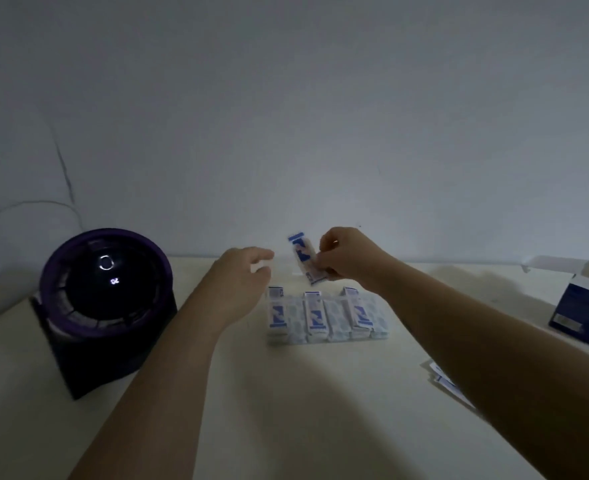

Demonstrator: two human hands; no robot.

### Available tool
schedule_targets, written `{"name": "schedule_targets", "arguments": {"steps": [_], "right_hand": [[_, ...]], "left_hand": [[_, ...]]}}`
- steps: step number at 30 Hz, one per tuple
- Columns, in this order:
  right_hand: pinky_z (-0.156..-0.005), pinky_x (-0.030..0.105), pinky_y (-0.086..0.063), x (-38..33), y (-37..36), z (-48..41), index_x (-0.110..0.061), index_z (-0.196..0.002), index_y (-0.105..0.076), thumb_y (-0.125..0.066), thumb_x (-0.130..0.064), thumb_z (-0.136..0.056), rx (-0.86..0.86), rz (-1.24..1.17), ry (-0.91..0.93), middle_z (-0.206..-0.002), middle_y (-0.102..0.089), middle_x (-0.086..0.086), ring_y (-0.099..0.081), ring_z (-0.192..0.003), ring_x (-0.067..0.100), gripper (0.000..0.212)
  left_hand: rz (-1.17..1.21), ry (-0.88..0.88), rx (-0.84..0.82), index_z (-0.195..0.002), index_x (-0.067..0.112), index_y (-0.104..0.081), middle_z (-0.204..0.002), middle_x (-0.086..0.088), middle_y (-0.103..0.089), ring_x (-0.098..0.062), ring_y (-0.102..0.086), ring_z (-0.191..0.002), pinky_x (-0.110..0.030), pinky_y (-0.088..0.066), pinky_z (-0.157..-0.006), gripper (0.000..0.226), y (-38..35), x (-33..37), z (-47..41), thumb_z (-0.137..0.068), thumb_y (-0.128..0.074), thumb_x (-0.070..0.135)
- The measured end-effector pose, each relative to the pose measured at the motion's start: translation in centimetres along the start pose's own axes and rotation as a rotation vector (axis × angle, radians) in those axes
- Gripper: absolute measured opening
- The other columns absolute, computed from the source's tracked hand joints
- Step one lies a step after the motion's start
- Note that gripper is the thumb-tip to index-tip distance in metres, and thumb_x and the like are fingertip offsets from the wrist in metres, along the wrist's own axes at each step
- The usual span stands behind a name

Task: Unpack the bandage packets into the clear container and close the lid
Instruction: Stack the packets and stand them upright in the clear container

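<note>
Your right hand (346,254), just right of the frame's centre, pinches a bandage packet (305,259) by its lower end. The packet stands nearly upright above the desk (320,393), its long axis running from lower right to upper left, its blue-striped end pointing up and tilted slightly to the left. Your left hand (241,275) hovers just to the left of the packet, apart from it, fingers curled loosely with something pale and blurred at the tips; you cannot tell whether it grips anything. Directly below both hands lies the clear container (326,317) on the desk, its long side running left to right, with packets set inside it side by side, their long axes pointing away from you. At the right edge of the frame stands an opened blue box (584,306), and a few loose packets (442,379) lie partly hidden beneath your right forearm. At the left sits a round dark purple device (108,299).
</note>
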State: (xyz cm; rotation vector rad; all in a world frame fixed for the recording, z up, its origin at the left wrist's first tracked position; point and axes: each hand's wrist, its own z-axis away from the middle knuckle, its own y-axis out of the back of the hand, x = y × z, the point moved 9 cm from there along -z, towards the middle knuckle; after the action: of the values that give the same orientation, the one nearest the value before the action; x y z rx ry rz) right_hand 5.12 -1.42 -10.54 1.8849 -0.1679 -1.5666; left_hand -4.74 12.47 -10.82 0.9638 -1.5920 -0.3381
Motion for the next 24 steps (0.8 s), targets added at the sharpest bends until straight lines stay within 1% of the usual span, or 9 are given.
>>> {"name": "schedule_targets", "arguments": {"steps": [3, 5, 8, 10, 12, 17, 19, 21, 24], "right_hand": [[-0.078, 0.036, -0.058, 0.9, -2.6, -1.1, -0.007, -0.075, -0.058, -0.060, 0.003, -0.085, -0.105, 0.058, -0.096, -0.085, -0.063, 0.015, -0.065, -0.078, 0.026, 0.014], [-0.080, 0.036, -0.058, 1.3, -4.1, -1.7, -0.003, -0.080, -0.065, -0.065, 0.001, -0.082, -0.147, 0.115, -0.124, -0.089, -0.067, 0.018, -0.068, -0.079, 0.025, 0.004], [-0.087, 0.039, -0.056, 1.5, -6.1, -2.4, 0.000, -0.096, -0.071, -0.070, -0.011, -0.078, -0.210, 0.289, -0.126, -0.093, -0.070, 0.017, -0.069, -0.084, 0.026, 0.021], [-0.082, 0.032, -0.055, 2.0, -7.1, -2.4, -0.002, -0.100, -0.071, -0.067, -0.016, -0.082, -0.283, 0.358, -0.176, -0.092, -0.071, 0.014, -0.066, -0.074, 0.020, 0.023], [-0.080, 0.028, -0.054, 2.2, -7.7, -2.5, -0.004, -0.100, -0.072, -0.067, -0.018, -0.083, -0.334, 0.439, -0.200, -0.099, -0.072, 0.013, -0.062, -0.072, 0.017, 0.022], [-0.066, 0.022, -0.046, 1.4, -8.3, -2.4, -0.005, -0.103, -0.072, -0.065, -0.023, -0.086, -0.402, 0.609, -0.099, -0.096, -0.070, 0.009, -0.057, -0.070, 0.014, 0.026], [-0.065, 0.022, -0.045, 0.5, -7.8, -2.1, -0.007, -0.108, -0.070, -0.061, -0.021, -0.088, -0.399, 0.616, -0.027, -0.102, -0.069, 0.010, -0.057, -0.075, 0.015, 0.025], [-0.064, 0.019, -0.044, -1.0, -6.3, -1.6, -0.009, -0.111, -0.068, -0.059, -0.016, -0.090, -0.337, 0.525, 0.068, -0.106, -0.069, 0.009, -0.057, -0.081, 0.015, 0.024], [-0.059, 0.012, -0.042, -3.2, -1.7, 0.7, -0.015, -0.106, -0.069, -0.059, -0.016, -0.090, -0.159, 0.392, 0.218, -0.094, -0.069, 0.001, -0.058, -0.072, 0.007, 0.018]], "left_hand": [[-0.115, 0.043, -0.169, -0.134, 0.017, -0.052, -0.143, 0.001, -0.046, -0.014, -0.045, -0.128, -0.018, -0.031, -0.097, 0.037, -1.7, -1.0, 0.2, -0.097, -0.045, 0.020], [-0.159, 0.041, -0.193, -0.134, 0.013, -0.051, -0.144, -0.002, -0.045, -0.016, -0.043, -0.130, -0.019, -0.031, -0.100, 0.038, -1.8, -0.8, 0.3, -0.097, -0.046, 0.020], [-0.172, 0.053, -0.200, -0.128, 0.011, -0.057, -0.138, -0.006, -0.053, -0.019, -0.049, -0.124, -0.022, -0.037, -0.093, 0.034, -1.5, -1.1, 0.4, -0.097, -0.045, 0.017], [-0.180, 0.056, -0.207, -0.122, 0.006, -0.061, -0.131, -0.011, -0.057, -0.022, -0.054, -0.117, -0.023, -0.038, -0.085, 0.032, -1.4, -1.2, 0.4, -0.096, -0.044, 0.013], [-0.184, 0.072, -0.212, -0.110, 0.003, -0.063, -0.120, -0.013, -0.060, -0.024, -0.056, -0.109, -0.024, -0.035, -0.078, 0.026, -1.5, -1.4, 0.4, -0.096, -0.043, 0.011], [-0.177, 0.088, -0.223, -0.097, 0.012, -0.056, -0.119, -0.016, -0.059, -0.023, -0.055, -0.103, -0.023, -0.033, -0.078, 0.015, -1.6, -1.4, 0.4, -0.096, -0.041, 0.009], [-0.183, 0.082, -0.228, -0.116, 0.010, -0.059, -0.128, -0.011, -0.056, -0.023, -0.052, -0.119, -0.023, -0.038, -0.089, 0.026, -1.7, -1.4, 0.3, -0.097, -0.041, 0.011], [-0.173, 0.074, -0.189, -0.136, 0.014, -0.049, -0.143, -0.003, -0.046, -0.019, -0.046, -0.128, -0.024, -0.034, -0.101, 0.039, -1.4, -1.4, 0.0, -0.097, -0.043, 0.015], [-0.131, -0.014, 0.006, -0.133, 0.021, -0.052, -0.138, 0.000, -0.051, -0.018, -0.053, -0.118, -0.036, -0.041, -0.103, 0.039, -0.1, 0.1, -0.4, -0.095, -0.046, 0.019]]}}
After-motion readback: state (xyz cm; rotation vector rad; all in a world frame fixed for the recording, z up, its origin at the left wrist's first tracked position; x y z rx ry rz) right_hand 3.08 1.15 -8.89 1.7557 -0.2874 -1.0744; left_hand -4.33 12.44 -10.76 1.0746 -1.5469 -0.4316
